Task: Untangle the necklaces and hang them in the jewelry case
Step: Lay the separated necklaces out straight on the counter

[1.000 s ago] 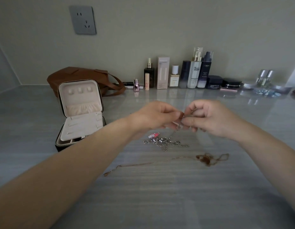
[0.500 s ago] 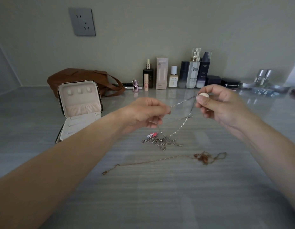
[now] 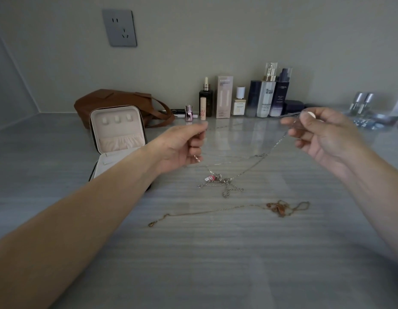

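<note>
Left grip (image 3: 182,146) raised over the counter (image 3: 215,264), thumb and forefinger pinched on a thin silver chain (image 3: 263,155). Right grip (image 3: 322,134) also raised, well apart from the left, fingertips pinched on the same chain next to a small white round piece. Chain is fine and shiny, hard to see between my grips. One strand slopes down from the right grip into a silver tangle (image 3: 222,182) on the counter, with a pink charm in it. Nearer me, a gold necklace (image 3: 278,208) lies flat, one end straight, the other knotted. Jewelry case (image 3: 117,130) sits left, open, lid upright, cream lining, zipper edge. Brown bag (image 3: 117,101) behind it, bottles (image 3: 266,94) along the wall. Counter is grey, streaked and glossy, bare in front.
</note>
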Demonstrator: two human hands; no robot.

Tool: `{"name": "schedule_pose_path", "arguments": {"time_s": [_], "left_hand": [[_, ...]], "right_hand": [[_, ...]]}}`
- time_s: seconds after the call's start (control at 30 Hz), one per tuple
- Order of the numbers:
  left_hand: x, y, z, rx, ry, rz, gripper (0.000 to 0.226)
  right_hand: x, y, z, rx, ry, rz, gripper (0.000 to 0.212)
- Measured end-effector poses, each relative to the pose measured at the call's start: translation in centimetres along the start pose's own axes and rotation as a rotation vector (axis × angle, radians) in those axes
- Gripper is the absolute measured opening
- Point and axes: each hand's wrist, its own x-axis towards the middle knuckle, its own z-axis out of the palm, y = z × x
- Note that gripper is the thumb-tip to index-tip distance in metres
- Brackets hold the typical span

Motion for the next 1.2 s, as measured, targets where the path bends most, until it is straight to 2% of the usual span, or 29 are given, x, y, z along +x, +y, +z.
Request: {"name": "schedule_pose_path", "arguments": {"time_s": [0.23,0.43,0.63,0.87,0.97,1.03,1.2], "left_hand": [[-0.6,0.7,-0.8,-0.006,-0.004,-0.011,0.037],[-1.0,1.5,-1.1,-0.052,0.017,0.013,0.035],[-1.2,1.9,-1.2,-0.076,-0.042,0.109,0.019],[-1.3,0.9,-1.5,0.143,0.008,0.201,0.015],[-1.6,0.7,-1.4,0.404,0.049,0.259,0.013],[-1.9,0.6,-1.5,0.589,0.019,0.285,0.020],[-1.9,0.5,-1.4,0.800,-0.050,0.296,0.018]], "right_hand": [[-0.1,-1.4,0.4,-0.046,-0.010,-0.010,0.021],[0.4,-3.4,0.5,-0.238,0.043,-0.142,0.020],[0.6,-4.3,0.8,-0.060,0.049,-0.109,0.018],[0.4,-4.6,1.8,0.058,0.014,-0.129,0.020],[0.5,-5.1,2.3,0.060,0.001,-0.146,0.021],[0.6,-5.4,2.5,0.046,-0.006,-0.157,0.021],[0.8,-5.8,2.7,0.033,-0.014,-0.174,0.018]]}}
